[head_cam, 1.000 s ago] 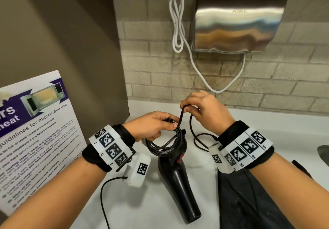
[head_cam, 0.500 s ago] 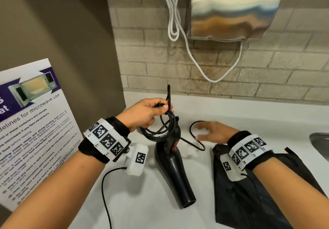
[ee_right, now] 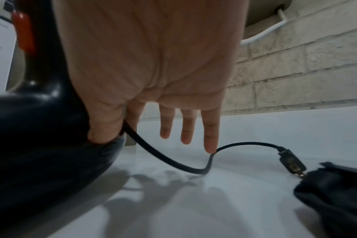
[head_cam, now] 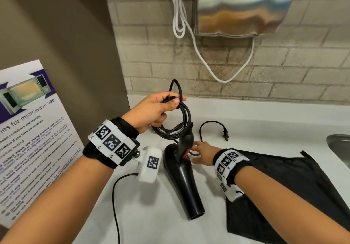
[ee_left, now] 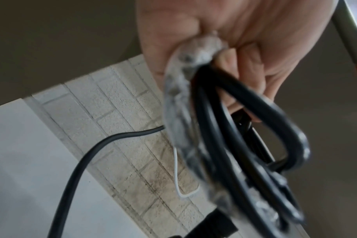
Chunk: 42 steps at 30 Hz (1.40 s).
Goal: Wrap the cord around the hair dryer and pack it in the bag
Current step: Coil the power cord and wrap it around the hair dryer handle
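The black hair dryer [head_cam: 181,173] lies on the white counter [head_cam: 265,118], nozzle towards me and handle raised. My left hand [head_cam: 157,111] grips several coils of its black cord [head_cam: 181,122] above the handle; the left wrist view shows the fingers [ee_left: 255,80] curled round the cord's loops [ee_left: 245,145]. The cord's loose end with the plug [head_cam: 225,134] lies on the counter behind. My right hand [head_cam: 203,153] is low beside the dryer handle, fingers [ee_right: 185,128] straight, thumb against the dryer body [ee_right: 41,136], just over the loose cord [ee_right: 173,162]. The black bag [head_cam: 284,187] lies flat under my right forearm.
A steel hand dryer [head_cam: 242,7] hangs on the brick wall with its white cable [head_cam: 198,54] looping below. A microwave notice [head_cam: 28,130] leans at the left. A sink's rim [head_cam: 339,147] shows at the right edge.
My right hand let go of the cord loop and dropped to the counter, then slid left to the dryer handle. My left hand lifted the coils a little.
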Each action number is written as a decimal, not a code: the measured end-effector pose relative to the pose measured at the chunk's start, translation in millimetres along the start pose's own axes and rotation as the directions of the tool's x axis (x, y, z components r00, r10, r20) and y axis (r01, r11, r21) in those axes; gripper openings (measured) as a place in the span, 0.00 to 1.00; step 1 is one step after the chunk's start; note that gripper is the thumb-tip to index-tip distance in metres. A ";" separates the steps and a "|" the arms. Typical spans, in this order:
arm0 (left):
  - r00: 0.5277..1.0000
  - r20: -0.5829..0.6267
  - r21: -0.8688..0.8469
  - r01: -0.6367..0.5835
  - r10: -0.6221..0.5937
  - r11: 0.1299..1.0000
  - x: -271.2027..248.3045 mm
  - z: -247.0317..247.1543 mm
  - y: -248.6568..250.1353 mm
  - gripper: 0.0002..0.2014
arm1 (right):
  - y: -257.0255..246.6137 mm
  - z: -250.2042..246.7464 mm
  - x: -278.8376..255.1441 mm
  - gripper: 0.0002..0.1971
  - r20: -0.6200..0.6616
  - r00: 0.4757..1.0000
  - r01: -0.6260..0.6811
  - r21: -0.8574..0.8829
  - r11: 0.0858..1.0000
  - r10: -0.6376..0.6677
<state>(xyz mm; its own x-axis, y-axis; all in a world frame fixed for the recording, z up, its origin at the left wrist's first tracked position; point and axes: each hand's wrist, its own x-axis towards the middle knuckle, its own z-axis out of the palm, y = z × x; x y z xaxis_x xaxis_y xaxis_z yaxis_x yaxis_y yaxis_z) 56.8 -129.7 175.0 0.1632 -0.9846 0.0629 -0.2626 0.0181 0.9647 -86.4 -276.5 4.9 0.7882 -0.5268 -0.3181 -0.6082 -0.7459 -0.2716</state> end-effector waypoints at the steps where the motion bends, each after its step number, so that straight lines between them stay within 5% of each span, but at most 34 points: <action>1: 1.000 -0.002 -0.001 -0.003 0.003 1.000 0.2 -0.4 0.3 0.09 | -1.8 2.2 4.6 0.23 0.013 1.000 -0.001 -0.018 1.000 0.001; 5: 1.000 -0.015 -0.002 0.000 0.000 1.000 -0.9 -8.3 -2.1 0.09 | -4.4 0.3 11.6 0.09 -0.030 0.997 -0.062 0.095 0.994 0.065; 8: 0.999 -0.033 0.027 0.002 -0.001 1.000 -1.8 -15.6 -3.0 0.09 | -1.0 -26.0 6.6 0.10 -0.303 0.947 -0.041 0.215 0.976 0.106; 11: 0.999 -0.037 0.061 0.014 -0.012 0.998 -1.1 -21.7 -2.7 0.09 | -7.5 -67.3 -14.6 0.09 -0.585 0.802 0.061 0.280 0.958 0.120; 14: 0.997 -0.069 0.081 0.034 -0.029 0.996 1.7 -25.4 -3.2 0.10 | -19.7 -103.5 -43.2 0.10 -0.797 0.599 0.169 0.227 0.959 0.083; 17: 0.989 -0.143 0.086 0.047 -0.035 0.995 5.6 -26.1 -4.3 0.10 | -27.1 -120.3 -61.8 0.10 -0.848 0.527 0.261 0.231 0.937 0.063; 20: 0.985 -0.170 0.090 0.022 -0.006 0.996 7.8 -23.5 -5.1 0.09 | -30.2 -115.3 -68.5 0.10 -0.795 0.602 0.371 0.361 0.855 0.075; 24: 0.988 -0.153 0.080 -0.001 0.013 0.997 5.7 -17.2 -4.1 0.10 | -23.6 -87.3 -69.1 0.11 -0.578 0.815 0.376 0.586 0.718 0.045; 26: 0.990 -0.137 0.080 -0.004 0.015 0.997 3.1 -14.1 -2.4 0.10 | -15.7 -70.4 -69.4 0.15 -0.341 0.939 0.266 0.655 0.708 -0.038; 28: 0.993 -0.118 0.088 -0.010 0.020 0.996 0.7 -11.0 0.0 0.10 | -6.5 -55.0 -67.3 0.27 -0.055 0.998 0.058 0.539 0.840 -0.033; 30: 0.995 -0.102 0.090 -0.014 0.024 0.996 -1.3 -7.8 2.7 0.09 | -2.3 -38.7 -61.8 0.31 0.113 0.989 -0.126 0.274 0.953 0.098; 32: 0.996 -0.085 0.094 -0.018 0.026 0.995 -2.9 -4.8 5.8 0.08 | -2.9 -21.2 -50.5 0.27 0.144 0.976 -0.172 0.067 0.983 0.161; 39: 0.998 -0.054 0.128 -0.031 0.038 0.991 -6.9 -5.9 20.6 0.08 | -8.9 16.7 -4.8 0.22 0.237 0.961 -0.122 -0.111 0.986 0.146; 42: 0.999 -0.037 0.127 -0.025 0.030 0.992 -8.7 -6.9 21.5 0.08 | -18.7 16.7 9.3 0.17 0.181 0.965 -0.187 -0.027 0.982 0.189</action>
<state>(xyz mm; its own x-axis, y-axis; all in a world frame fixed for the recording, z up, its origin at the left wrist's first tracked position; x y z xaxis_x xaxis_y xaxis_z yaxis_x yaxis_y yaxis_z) 56.3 -119.6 197.0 0.1904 -0.9765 0.1011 -0.3855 0.0204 0.9225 -69.2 -260.6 -8.1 0.6289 -0.5753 -0.5230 -0.7420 -0.6450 -0.1826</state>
